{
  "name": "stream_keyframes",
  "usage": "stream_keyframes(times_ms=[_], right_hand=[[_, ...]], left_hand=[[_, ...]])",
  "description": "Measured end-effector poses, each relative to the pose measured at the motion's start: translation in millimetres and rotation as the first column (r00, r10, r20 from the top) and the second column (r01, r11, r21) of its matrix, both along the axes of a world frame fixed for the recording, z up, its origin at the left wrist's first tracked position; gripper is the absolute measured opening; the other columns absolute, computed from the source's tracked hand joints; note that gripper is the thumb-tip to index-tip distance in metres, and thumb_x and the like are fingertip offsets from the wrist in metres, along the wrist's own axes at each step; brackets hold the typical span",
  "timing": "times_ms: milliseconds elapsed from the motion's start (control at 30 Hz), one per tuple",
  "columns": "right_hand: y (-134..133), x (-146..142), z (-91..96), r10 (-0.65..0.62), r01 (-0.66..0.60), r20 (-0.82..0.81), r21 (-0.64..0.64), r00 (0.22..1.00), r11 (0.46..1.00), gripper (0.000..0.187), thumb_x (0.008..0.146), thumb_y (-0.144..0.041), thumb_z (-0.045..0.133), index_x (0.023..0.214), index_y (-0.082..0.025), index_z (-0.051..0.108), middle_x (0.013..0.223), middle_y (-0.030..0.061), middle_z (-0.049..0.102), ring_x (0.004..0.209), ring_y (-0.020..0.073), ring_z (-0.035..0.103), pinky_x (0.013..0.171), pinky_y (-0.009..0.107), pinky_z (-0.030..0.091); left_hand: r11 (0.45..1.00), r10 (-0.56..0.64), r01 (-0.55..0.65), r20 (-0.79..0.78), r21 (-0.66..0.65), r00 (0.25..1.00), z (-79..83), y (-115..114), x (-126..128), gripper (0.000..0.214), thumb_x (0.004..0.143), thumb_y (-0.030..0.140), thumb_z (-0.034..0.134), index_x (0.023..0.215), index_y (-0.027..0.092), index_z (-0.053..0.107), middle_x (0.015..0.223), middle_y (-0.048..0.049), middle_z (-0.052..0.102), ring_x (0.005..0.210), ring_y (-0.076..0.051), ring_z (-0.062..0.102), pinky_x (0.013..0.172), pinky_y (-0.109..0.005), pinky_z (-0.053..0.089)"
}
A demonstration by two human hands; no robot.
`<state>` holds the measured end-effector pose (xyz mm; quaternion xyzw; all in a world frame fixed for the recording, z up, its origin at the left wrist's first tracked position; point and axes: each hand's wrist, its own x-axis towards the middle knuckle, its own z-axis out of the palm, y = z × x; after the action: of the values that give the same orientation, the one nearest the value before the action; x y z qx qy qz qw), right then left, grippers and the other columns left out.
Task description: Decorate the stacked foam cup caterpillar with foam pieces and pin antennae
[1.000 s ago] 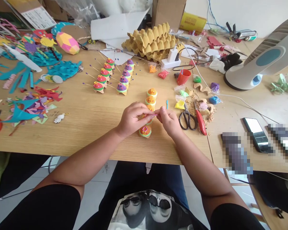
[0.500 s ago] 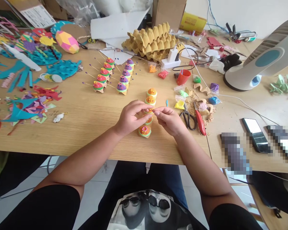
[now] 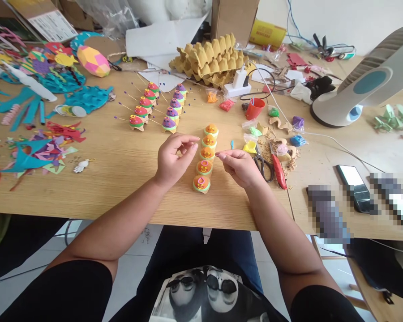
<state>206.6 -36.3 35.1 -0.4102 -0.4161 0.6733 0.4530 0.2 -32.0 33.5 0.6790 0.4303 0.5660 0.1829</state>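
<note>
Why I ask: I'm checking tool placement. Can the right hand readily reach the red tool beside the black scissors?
Probably yes: the red tool lies uncovered on the table, near the right hand; only the black scissors lie between, seemingly low enough to pass over.

Head-worn view, facing forward and down, tabletop near

Joined at a pink strand a second earlier, the left hand and right hand now stand parted on either side of the orange-topped egg-carton row, its middle smiling faces uncovered.
</note>
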Motion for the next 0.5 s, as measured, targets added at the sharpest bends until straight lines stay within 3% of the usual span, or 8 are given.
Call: stream_keyframes(times_ms=[133, 300, 500], right_hand=[[0.5, 0.7, -2.4, 0.016, -0.016, 0.01, -0.006, 1.0, 1.0, 0.041, 0.067, -0.056, 0.081, 0.066, -0.015, 0.071, 0.044, -0.0095, 0.029, 0.046, 0.0051, 0.018, 0.047, 0.027, 0.01], [-0.1, -1.8, -4.0, -0.007, 0.007, 0.022, 0.001, 1.0, 1.0, 0.034, 0.062, -0.042, 0.087, 0.08, -0.017, 0.075, 0.053, -0.0066, 0.047, 0.048, 0.0048, 0.021, 0.048, 0.026, 0.01], [-1.6, -2.1, -1.7, 0.034, -0.034, 0.007, 0.008, 0.999, 0.999, 0.046, 0.072, -0.06, 0.076, 0.071, -0.015, 0.07, 0.048, -0.0098, 0.026, 0.047, 0.0055, 0.018, 0.048, 0.026, 0.01]], left_hand=[[1.0, -0.008, 0.008, 0.006, 0.003, 1.0, 0.8, -0.3, 0.1, 0.013, 0.09, 0.027, 0.065, 0.1, 0.021, 0.071, 0.087, -0.0019, 0.065, 0.081, -0.013, 0.061, 0.069, -0.025, 0.05], [0.999, -0.051, 0.05, 0.008, 0.018, 0.999, 2.0, -1.9, 1.3, 0.012, 0.089, 0.024, 0.065, 0.099, 0.02, 0.072, 0.086, -0.0018, 0.065, 0.081, -0.013, 0.061, 0.069, -0.025, 0.049], [0.996, -0.084, 0.085, -0.031, 0.012, 0.996, 3.4, -3.8, 2.4, 0.012, 0.09, 0.023, 0.065, 0.098, 0.019, 0.072, 0.088, -0.0025, 0.067, 0.078, -0.012, 0.061, 0.067, -0.025, 0.049]])
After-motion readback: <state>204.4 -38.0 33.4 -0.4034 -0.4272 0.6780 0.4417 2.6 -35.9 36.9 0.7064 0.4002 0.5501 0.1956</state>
